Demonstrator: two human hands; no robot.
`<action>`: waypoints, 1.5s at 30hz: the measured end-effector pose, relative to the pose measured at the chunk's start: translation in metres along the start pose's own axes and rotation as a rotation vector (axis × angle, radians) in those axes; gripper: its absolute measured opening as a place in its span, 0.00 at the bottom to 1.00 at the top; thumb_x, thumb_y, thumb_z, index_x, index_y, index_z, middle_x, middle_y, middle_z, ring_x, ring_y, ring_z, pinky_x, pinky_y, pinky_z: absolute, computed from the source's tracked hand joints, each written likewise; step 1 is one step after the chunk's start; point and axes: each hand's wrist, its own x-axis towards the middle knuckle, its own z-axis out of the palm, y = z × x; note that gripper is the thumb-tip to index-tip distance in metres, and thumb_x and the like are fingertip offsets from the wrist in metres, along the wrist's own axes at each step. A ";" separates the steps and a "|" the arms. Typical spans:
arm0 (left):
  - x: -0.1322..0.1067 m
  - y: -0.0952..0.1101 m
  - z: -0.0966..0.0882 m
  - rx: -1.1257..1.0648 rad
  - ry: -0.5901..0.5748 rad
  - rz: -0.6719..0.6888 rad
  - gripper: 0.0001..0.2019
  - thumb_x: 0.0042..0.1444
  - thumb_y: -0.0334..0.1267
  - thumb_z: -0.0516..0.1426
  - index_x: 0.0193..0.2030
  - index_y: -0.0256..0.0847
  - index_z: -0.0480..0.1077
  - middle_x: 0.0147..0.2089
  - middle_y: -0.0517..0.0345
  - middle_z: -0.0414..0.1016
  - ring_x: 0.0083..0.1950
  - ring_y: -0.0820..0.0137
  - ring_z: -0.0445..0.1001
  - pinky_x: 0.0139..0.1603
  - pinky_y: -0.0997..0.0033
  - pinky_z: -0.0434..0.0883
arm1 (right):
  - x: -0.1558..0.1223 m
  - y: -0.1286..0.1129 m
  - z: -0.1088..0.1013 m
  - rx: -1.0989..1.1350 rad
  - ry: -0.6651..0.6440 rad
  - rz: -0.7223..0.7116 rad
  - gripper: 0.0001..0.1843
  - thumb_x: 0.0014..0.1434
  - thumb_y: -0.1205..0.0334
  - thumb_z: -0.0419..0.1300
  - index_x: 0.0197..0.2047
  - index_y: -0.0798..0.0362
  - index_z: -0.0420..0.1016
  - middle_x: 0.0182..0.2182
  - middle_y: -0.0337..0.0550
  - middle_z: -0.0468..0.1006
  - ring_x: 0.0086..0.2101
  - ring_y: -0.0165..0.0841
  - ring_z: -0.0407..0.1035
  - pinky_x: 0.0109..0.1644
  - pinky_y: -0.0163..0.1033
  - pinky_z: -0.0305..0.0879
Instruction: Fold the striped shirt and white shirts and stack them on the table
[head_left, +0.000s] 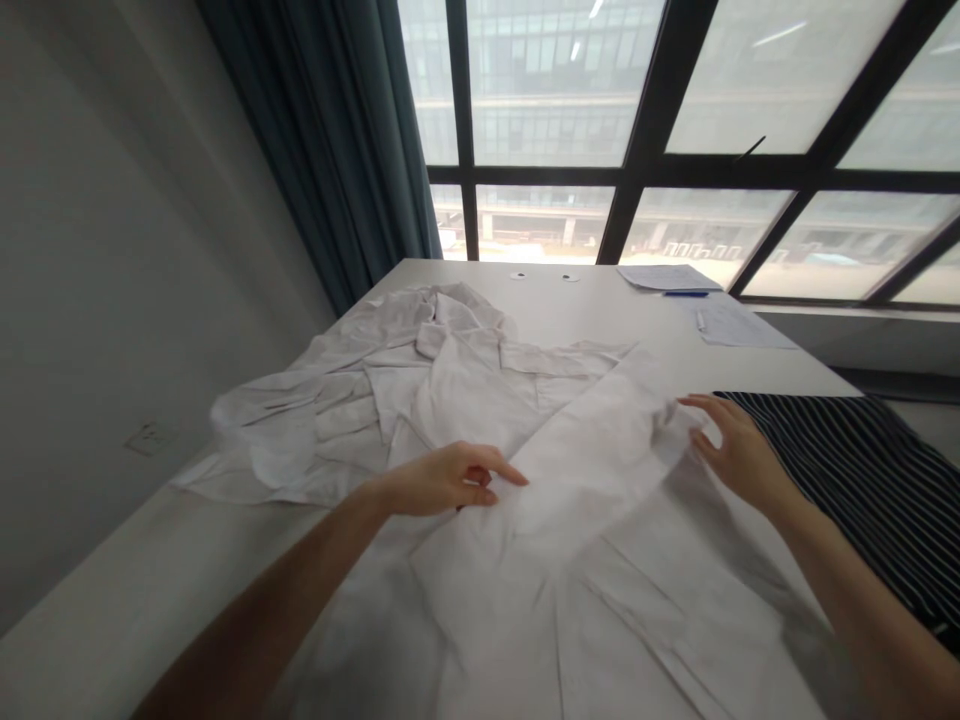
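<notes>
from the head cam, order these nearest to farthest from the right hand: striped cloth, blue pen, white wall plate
From the right hand:
1. Striped cloth, just to its right
2. Blue pen, ahead on the far part of the table
3. White wall plate, far left on the wall

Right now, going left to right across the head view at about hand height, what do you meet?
wall socket plate, crumpled white garment, left hand, right hand, dark striped cloth
</notes>
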 end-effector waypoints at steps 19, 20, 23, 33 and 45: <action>-0.002 -0.023 -0.013 0.311 -0.072 -0.274 0.19 0.54 0.30 0.53 0.53 0.45 0.68 0.39 0.61 0.66 0.39 0.70 0.66 0.42 0.74 0.62 | -0.021 0.038 0.022 -0.027 0.125 0.203 0.08 0.59 0.58 0.52 0.36 0.51 0.71 0.36 0.48 0.73 0.34 0.38 0.71 0.40 0.44 0.69; -0.001 -0.024 -0.013 0.316 -0.066 -0.278 0.19 0.53 0.30 0.53 0.53 0.44 0.68 0.39 0.60 0.66 0.39 0.70 0.66 0.41 0.74 0.62 | -0.021 0.040 0.021 -0.011 0.137 0.211 0.10 0.58 0.57 0.54 0.39 0.52 0.71 0.38 0.49 0.73 0.35 0.38 0.71 0.39 0.44 0.69; -0.001 -0.023 -0.014 0.319 -0.082 -0.281 0.20 0.53 0.32 0.55 0.54 0.44 0.67 0.38 0.62 0.65 0.37 0.71 0.66 0.39 0.75 0.62 | -0.022 0.043 0.026 0.072 0.050 0.179 0.21 0.57 0.53 0.56 0.51 0.54 0.70 0.44 0.53 0.74 0.39 0.40 0.72 0.40 0.43 0.70; -0.011 -0.018 -0.028 0.298 -0.191 -0.278 0.12 0.48 0.29 0.55 0.39 0.42 0.74 0.30 0.63 0.64 0.35 0.70 0.64 0.34 0.76 0.60 | -0.022 0.039 0.022 -0.154 0.063 0.245 0.14 0.61 0.57 0.50 0.41 0.53 0.73 0.37 0.52 0.79 0.35 0.43 0.73 0.40 0.46 0.66; -0.007 -0.025 -0.026 0.195 -0.249 -0.179 0.07 0.49 0.32 0.60 0.37 0.41 0.70 0.33 0.64 0.66 0.35 0.72 0.63 0.35 0.76 0.60 | -0.020 0.043 0.025 -0.212 -0.082 -0.020 0.12 0.59 0.64 0.50 0.39 0.50 0.75 0.43 0.47 0.79 0.46 0.45 0.70 0.51 0.52 0.63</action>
